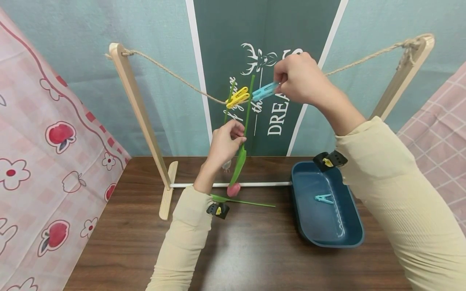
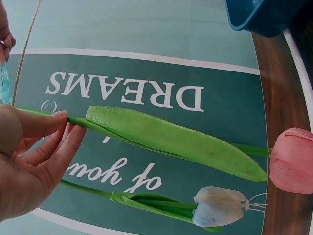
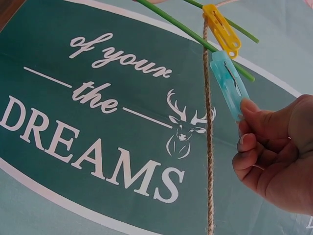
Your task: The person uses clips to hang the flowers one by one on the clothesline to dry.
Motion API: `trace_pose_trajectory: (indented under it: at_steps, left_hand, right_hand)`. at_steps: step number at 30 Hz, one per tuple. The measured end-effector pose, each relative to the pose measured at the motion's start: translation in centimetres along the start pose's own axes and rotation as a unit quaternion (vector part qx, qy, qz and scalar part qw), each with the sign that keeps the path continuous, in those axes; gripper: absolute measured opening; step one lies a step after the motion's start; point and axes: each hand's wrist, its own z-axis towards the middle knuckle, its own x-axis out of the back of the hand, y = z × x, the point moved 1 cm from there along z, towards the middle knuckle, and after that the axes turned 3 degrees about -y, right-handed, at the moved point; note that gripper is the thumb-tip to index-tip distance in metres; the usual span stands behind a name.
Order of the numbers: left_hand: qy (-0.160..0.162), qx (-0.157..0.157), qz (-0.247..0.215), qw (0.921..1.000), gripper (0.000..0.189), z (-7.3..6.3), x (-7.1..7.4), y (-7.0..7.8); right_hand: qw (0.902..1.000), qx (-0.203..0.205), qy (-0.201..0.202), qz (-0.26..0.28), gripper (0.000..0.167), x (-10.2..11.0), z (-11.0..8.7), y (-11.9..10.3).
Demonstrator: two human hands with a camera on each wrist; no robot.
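My left hand (image 1: 226,141) pinches the green stem of a pink artificial tulip (image 2: 293,160), which hangs flower-down beside the rope. Between the thumb and fingers of my right hand (image 1: 300,79) is the tail end of a light-blue clothespin (image 3: 228,81). Its front end meets the stem close to the rope (image 3: 209,147); whether it grips both, I cannot tell. Just left of it, a yellow clothespin (image 1: 238,97) is clipped on the rope and holds the stem of a white tulip (image 2: 220,205), also upside down, partly hidden by my left hand in the head view.
Two wooden posts (image 1: 140,113) hold up the sagging rope, joined low by a white bar (image 1: 265,184). A blue basin (image 1: 313,230) at right contains another light-blue clothespin (image 1: 324,198). One more green stem (image 1: 251,202) lies on the brown table (image 1: 247,258).
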Motion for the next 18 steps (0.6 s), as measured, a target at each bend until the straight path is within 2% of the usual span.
trace_pose_trajectory:
  at_steps: [18]
  left_hand:
    - [0.01,-0.016,0.003,0.9998,0.016,0.05,-0.12,-0.07]
  right_hand:
    - [0.9997,-0.011,-0.004,-0.021,0.009,-0.31,0.47,-0.33]
